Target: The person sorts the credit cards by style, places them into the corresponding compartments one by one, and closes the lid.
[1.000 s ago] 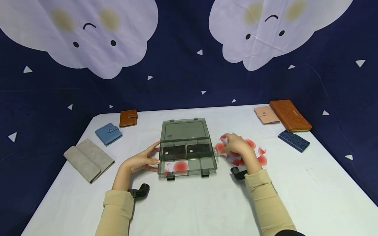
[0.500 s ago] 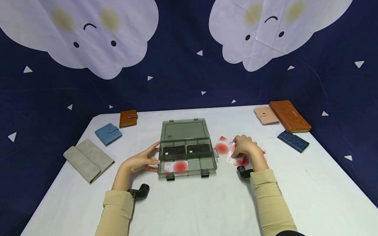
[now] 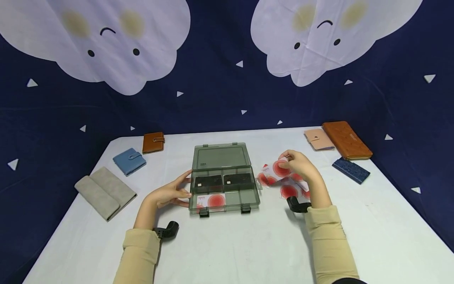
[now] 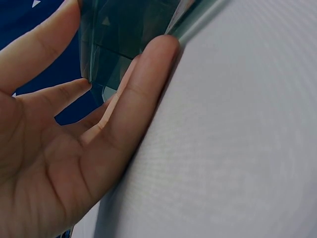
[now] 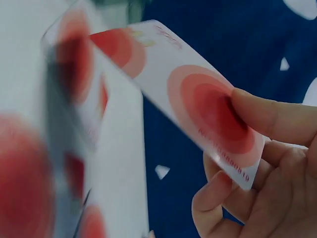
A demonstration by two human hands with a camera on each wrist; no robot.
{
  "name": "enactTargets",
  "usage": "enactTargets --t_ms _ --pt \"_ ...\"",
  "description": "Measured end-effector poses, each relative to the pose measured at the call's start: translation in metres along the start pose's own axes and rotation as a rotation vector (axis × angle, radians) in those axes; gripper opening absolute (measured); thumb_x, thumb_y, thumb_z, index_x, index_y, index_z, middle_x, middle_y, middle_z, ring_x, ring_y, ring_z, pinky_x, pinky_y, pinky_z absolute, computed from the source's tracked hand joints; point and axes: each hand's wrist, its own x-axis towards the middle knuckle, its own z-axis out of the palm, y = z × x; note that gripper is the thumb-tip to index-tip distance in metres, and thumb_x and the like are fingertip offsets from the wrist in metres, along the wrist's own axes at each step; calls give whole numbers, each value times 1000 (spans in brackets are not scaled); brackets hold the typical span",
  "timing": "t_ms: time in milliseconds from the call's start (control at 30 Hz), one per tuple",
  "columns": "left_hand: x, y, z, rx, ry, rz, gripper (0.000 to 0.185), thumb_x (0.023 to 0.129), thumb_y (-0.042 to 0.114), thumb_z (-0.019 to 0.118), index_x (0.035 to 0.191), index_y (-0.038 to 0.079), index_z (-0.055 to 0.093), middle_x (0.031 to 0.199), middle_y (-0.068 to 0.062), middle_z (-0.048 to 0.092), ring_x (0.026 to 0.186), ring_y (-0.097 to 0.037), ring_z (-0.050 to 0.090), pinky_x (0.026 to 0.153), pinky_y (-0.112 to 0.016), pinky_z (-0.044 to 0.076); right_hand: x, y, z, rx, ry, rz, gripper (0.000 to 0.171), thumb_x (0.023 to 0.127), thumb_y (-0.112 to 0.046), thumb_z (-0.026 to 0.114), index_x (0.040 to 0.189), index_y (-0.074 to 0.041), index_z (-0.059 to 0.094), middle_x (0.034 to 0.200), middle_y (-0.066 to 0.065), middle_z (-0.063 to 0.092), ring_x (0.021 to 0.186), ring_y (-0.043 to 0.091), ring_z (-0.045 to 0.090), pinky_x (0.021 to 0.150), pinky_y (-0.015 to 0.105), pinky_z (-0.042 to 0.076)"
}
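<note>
A smoky clear plastic box (image 3: 222, 197) lies open in the middle of the white table (image 3: 227, 244), lid back. Two black cards (image 3: 209, 182) fill its rear compartments; a white card with a red circle (image 3: 212, 200) lies front left. My left hand (image 3: 169, 193) rests with straight fingers against the box's left wall (image 4: 106, 59). My right hand (image 3: 297, 165) pinches a white card with red circles (image 3: 276, 169) lifted off the table, thumb on its face (image 5: 208, 106). More such cards (image 3: 289, 191) lie scattered below that hand.
Wallets ring the table: grey (image 3: 105, 192), blue (image 3: 129, 161) and brown (image 3: 153, 142) at the left; pink (image 3: 319, 139), long orange (image 3: 346, 139) and dark blue (image 3: 350, 170) at the right. A dark blue cloud-print backdrop (image 3: 227, 79) hangs behind.
My right hand went down onto the scattered cards, pinched one and raised it above the table. The left hand stayed against the box.
</note>
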Motion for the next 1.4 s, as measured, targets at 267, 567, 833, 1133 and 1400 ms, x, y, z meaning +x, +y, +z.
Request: enactTargets --t_ms 267,567,833,1133,1400 --pt "-1 0 0 8 2 3 92 87 1 59 150 21 -5 149 -22 -4 83 -14 56 82 -46 54 -5 -27 23 144 -27 -151 29 84 1 61 110 5 48 90 12 58 71 13 50 65 27 46" --pt "-1 0 -1 6 5 5 94 86 1 61 150 22 -6 149 -22 -3 82 -14 55 82 -46 54 -16 -33 65 17 -190 -312 37 78 8 63 112 -5 60 91 10 59 67 16 53 61 28 47" --pt "0 0 -1 -1 5 1 94 86 0 60 150 23 -5 149 -22 -3 81 -14 54 82 -47 54 -23 -23 94 -282 -137 -477 23 81 1 65 98 -15 67 85 -1 65 79 11 58 67 25 48" --pt "0 0 -1 11 17 -3 94 86 0 60 150 23 -5 149 -22 -3 81 -13 54 82 -46 54 -28 -24 103 -598 17 -654 15 81 -9 68 93 -16 71 86 -3 68 79 14 64 70 36 47" --pt "0 -1 -1 16 12 -2 93 87 0 59 150 22 -5 149 -22 -3 82 -14 55 82 -47 53 -31 -21 103 -682 60 -701 17 79 -8 69 94 -15 73 84 -3 65 81 17 60 70 37 44"
